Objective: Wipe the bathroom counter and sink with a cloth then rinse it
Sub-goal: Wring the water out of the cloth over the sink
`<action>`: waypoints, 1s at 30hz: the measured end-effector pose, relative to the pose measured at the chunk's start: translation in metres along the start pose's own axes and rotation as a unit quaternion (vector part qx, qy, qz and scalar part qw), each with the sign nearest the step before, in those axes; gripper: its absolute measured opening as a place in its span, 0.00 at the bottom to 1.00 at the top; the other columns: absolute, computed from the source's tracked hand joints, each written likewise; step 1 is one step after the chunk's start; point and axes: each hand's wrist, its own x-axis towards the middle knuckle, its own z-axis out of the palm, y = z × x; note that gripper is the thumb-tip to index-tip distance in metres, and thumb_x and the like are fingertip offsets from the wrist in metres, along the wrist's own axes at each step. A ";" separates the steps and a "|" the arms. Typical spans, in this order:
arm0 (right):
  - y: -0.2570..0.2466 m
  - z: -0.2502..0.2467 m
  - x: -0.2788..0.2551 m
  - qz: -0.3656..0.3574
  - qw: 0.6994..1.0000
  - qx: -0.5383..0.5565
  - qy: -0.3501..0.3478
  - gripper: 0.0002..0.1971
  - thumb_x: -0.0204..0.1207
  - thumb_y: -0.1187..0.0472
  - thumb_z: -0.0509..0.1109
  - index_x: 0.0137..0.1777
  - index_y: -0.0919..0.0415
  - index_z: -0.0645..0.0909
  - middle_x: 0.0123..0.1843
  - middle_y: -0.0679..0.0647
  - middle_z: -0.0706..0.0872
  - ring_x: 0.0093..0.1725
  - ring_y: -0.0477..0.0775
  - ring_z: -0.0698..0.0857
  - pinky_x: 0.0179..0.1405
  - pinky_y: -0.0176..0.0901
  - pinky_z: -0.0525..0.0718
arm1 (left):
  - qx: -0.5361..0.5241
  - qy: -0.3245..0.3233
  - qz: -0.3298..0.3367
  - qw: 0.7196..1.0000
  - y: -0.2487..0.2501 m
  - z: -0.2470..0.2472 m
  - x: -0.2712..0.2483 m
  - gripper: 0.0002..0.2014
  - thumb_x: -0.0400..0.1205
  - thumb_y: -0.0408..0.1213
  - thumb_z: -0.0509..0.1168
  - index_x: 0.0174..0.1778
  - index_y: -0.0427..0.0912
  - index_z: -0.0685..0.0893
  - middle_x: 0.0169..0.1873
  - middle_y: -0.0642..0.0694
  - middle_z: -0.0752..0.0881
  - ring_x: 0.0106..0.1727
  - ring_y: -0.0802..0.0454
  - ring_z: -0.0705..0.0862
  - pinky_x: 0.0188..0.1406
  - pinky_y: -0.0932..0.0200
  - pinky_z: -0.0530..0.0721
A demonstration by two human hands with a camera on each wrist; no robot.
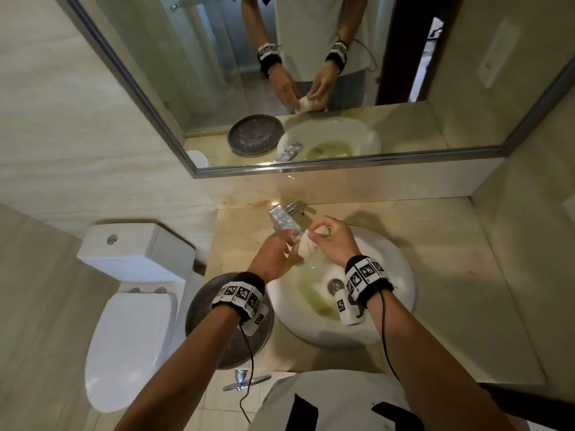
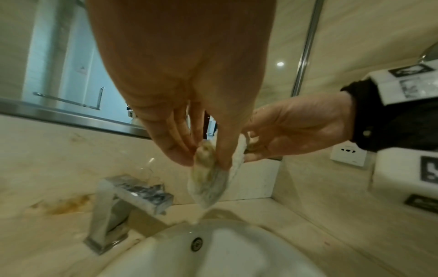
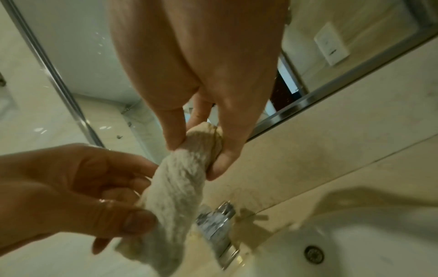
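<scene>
Beige stone counter (image 1: 451, 269) carries a round white sink (image 1: 401, 293); yellowish-green water is pooled around its drain (image 1: 335, 285). Over the bowl, beside the chrome tap (image 1: 284, 220), hangs a twisted, stained white cloth (image 1: 306, 248). Right hand (image 1: 334, 241) pinches its upper end; left hand (image 1: 277, 259) grips the lower part, fingers curled round. Dark round tray (image 1: 202, 309) sits left of sink, contents hidden

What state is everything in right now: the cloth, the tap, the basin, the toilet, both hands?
Small off-white terry cloth: twisted into a roll, stained, held over the basin.
Left hand: grips the cloth's lower end.
Right hand: pinches the cloth's upper end.
Square chrome tap: no water seen running.
White round basin: yellowish residue inside, drain open.
White toilet: lid closed.
Beige stone counter: stained behind the tap.
</scene>
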 end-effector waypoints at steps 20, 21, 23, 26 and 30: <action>0.007 0.166 -0.006 -0.009 0.938 -0.206 -0.280 0.17 0.81 0.53 0.72 0.68 0.56 0.83 0.71 0.54 0.84 0.71 0.57 0.81 0.71 0.49 0.78 | 0.045 -0.026 -0.302 0.952 -0.165 -0.007 -0.132 0.18 0.75 0.56 0.70 0.46 0.43 0.87 0.42 0.48 0.90 0.43 0.48 0.87 0.43 0.53 0.85; 0.009 0.166 -0.005 -0.002 0.934 -0.219 -0.283 0.17 0.82 0.53 0.71 0.69 0.56 0.83 0.72 0.55 0.83 0.71 0.57 0.81 0.71 0.48 0.78 | 0.052 -0.040 -0.320 0.945 -0.166 -0.008 -0.136 0.18 0.76 0.54 0.69 0.48 0.41 0.88 0.43 0.46 0.90 0.44 0.46 0.87 0.42 0.54 0.84; 0.016 0.166 -0.001 0.002 0.929 -0.239 -0.281 0.16 0.83 0.53 0.70 0.68 0.57 0.83 0.71 0.55 0.84 0.71 0.57 0.81 0.69 0.47 0.77 | 0.062 -0.047 -0.338 0.938 -0.174 -0.004 -0.139 0.19 0.77 0.53 0.67 0.52 0.40 0.88 0.46 0.43 0.90 0.46 0.43 0.88 0.42 0.56 0.83; 0.024 0.162 0.002 0.005 0.936 -0.239 -0.260 0.12 0.84 0.56 0.69 0.64 0.56 0.86 0.68 0.54 0.86 0.68 0.57 0.83 0.67 0.47 0.79 | 0.069 -0.053 -0.351 0.932 -0.184 0.006 -0.136 0.20 0.78 0.54 0.62 0.53 0.41 0.87 0.47 0.43 0.91 0.47 0.41 0.89 0.45 0.54 0.85; 0.033 0.153 0.000 0.009 0.938 -0.251 -0.238 0.12 0.84 0.59 0.66 0.64 0.55 0.86 0.67 0.53 0.87 0.68 0.56 0.84 0.69 0.50 0.80 | 0.115 -0.124 -0.319 0.933 -0.188 0.015 -0.125 0.19 0.81 0.46 0.51 0.56 0.45 0.84 0.47 0.39 0.90 0.53 0.35 0.88 0.55 0.46 0.84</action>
